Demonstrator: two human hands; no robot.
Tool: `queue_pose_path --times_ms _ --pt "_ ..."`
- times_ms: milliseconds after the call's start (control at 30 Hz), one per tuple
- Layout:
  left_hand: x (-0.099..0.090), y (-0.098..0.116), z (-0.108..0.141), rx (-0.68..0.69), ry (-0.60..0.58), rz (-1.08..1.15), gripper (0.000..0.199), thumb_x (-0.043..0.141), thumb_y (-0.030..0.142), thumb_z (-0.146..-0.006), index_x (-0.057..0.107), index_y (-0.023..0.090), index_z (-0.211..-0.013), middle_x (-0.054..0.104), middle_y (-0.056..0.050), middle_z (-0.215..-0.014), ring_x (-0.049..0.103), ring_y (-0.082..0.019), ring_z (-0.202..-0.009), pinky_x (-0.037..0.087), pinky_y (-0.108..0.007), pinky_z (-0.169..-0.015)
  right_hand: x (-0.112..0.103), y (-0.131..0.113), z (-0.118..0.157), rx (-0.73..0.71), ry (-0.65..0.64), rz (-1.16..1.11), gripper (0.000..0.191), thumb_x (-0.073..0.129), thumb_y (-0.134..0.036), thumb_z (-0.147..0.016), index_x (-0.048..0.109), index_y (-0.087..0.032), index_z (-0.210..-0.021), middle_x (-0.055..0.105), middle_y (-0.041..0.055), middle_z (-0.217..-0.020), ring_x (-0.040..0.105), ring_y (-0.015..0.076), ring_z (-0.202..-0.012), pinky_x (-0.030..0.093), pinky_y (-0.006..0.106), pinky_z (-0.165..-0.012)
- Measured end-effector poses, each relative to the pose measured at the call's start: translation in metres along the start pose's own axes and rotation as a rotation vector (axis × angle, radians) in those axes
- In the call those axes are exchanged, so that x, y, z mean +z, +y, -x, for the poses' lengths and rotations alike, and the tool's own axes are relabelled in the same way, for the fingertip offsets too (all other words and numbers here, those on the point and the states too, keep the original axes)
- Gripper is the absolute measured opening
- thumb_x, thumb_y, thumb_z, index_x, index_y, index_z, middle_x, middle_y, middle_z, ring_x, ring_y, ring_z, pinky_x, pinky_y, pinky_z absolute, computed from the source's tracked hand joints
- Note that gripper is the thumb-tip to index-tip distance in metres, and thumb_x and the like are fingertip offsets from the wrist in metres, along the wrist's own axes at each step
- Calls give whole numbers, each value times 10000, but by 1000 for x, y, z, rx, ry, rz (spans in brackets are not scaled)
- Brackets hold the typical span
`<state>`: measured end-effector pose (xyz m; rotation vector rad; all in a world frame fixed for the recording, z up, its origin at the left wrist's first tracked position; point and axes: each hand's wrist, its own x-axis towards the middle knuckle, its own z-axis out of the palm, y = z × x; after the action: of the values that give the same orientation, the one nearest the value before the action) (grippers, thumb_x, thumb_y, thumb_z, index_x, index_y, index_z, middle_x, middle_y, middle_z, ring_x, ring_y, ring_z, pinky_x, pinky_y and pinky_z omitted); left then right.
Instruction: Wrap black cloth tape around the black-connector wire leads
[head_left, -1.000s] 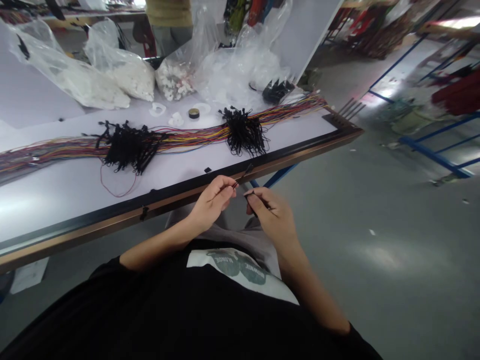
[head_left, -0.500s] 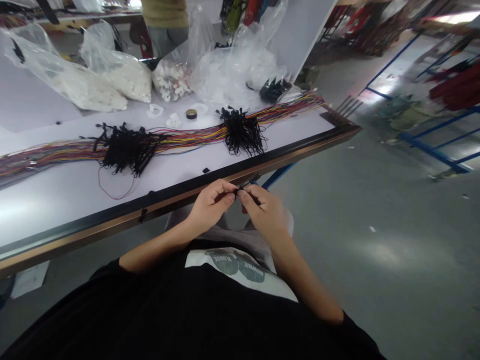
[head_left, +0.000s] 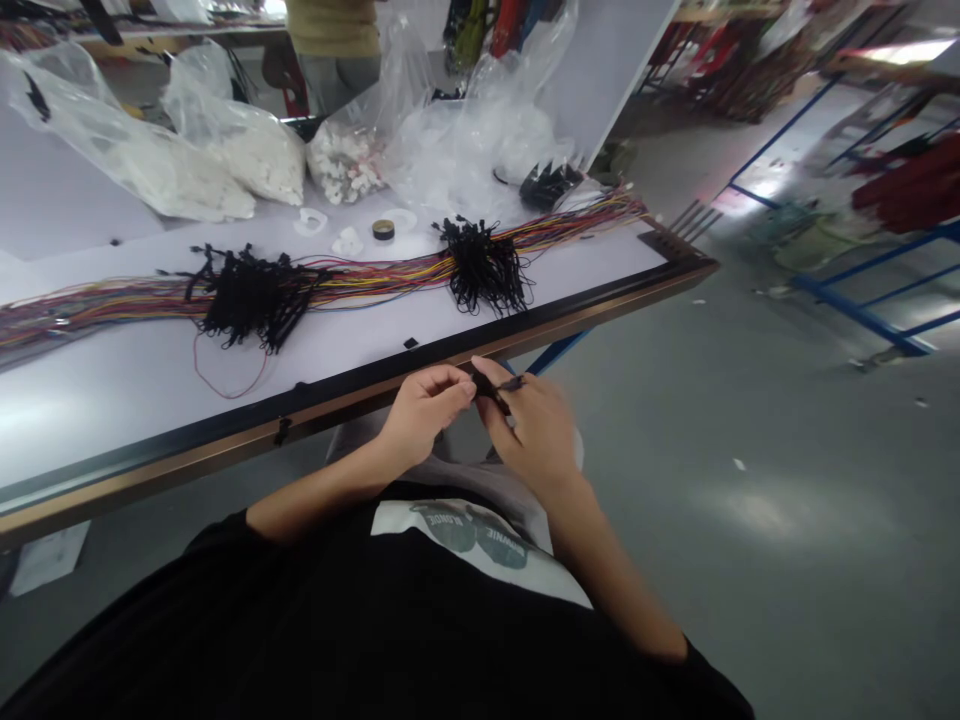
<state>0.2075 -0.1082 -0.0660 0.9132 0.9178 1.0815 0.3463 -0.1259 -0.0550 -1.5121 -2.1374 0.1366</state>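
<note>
Near the table's front edge, my left hand pinches one end of a small black piece between thumb and fingertips. My right hand is around its other side, thumb and forefinger apart and the remaining fingers curled. A thin dark end lies across the right fingers. The piece is too small and blurred to tell its exact kind. Beyond the hands, a long bundle of coloured wires runs along the table, with a left black cluster of looped leads and a right black cluster on it.
Clear bags of white parts and a bag of mixed small parts line the back. A tape roll lies before them. The table's brown edge crosses ahead of me. A blue metal frame stands right. Another person is behind the table.
My right fingers have lifted and spread from a close pinch, and more of the black piece shows along them. My left hand has stayed nearly in place, still pinching.
</note>
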Motion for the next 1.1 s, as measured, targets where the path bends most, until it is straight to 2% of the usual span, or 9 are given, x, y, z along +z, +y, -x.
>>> queue_pose_path --times_ms 100,233,333,433,567,700,767,867,1100 --pt "0 -1 -2 -94 -54 84 181 654 233 -652 493 161 -612 445 73 -464 315 -15 -364 184 -168 -374 6 3 2 -48 133 74 405 437 -224 -858 588 -238 -1234 743 54 -952 622 220 -874 341 382 -798" --pt "-6 -3 -8 -229 -104 246 205 667 167 -660 519 189 -800 470 91 -492 290 -5 -330 155 -145 -363 11 8 0 -74 161 34 410 440 -193 -859 581 -238 -1241 742 55 -1000 625 210 -946 327 396 -887" --pt "-13 -4 -14 -414 -289 310 132 637 202 -712 510 167 -704 414 82 -434 271 -11 -317 158 -144 -347 13 14 -4 -127 172 -96 385 427 -172 -861 628 -260 -1178 740 49 -1001 635 211 -967 372 403 -902" --pt "-16 -6 -20 -562 -478 321 270 616 250 -744 459 151 -548 335 73 -381 254 -17 -307 170 -154 -329 17 18 -4 -183 206 -377 355 429 -186 -880 651 -281 -1140 714 48 -1076 624 215 -1037 435 412 -910" --pt "-11 -15 -22 -400 -388 406 190 704 178 -632 518 137 -618 446 65 -469 286 -1 -334 188 -137 -347 25 18 0 -133 153 -856 240 585 -336 -837 688 -336 -1054 586 10 -1306 547 234 -1186 435 431 -1000" --pt "-9 -18 -16 -214 -322 373 172 715 209 -618 570 145 -685 500 48 -541 399 -32 -413 289 -159 -412 32 15 4 179 263 -1150 169 603 -409 -822 728 -298 -842 635 11 -1179 614 216 -1044 492 411 -902" --pt "-12 -13 -14 -156 -322 302 190 715 252 -610 586 145 -701 544 28 -600 459 -56 -469 342 -187 -458 30 14 4 286 306 -1125 152 635 -397 -795 729 -278 -803 664 17 -1030 634 199 -936 506 378 -826" --pt "-17 -2 -13 -31 -300 115 224 722 242 -595 553 153 -712 538 43 -627 476 -58 -516 367 -193 -511 21 12 4 257 339 -913 86 685 -351 -752 734 -286 -782 655 -2 -870 623 172 -836 488 340 -773" --pt "-16 1 -13 312 -112 -465 52 600 140 -682 555 163 -667 565 36 -635 516 -83 -596 400 -214 -588 16 0 6 266 276 -666 99 624 -312 -797 701 -263 -837 676 -10 -756 618 155 -709 484 315 -684"
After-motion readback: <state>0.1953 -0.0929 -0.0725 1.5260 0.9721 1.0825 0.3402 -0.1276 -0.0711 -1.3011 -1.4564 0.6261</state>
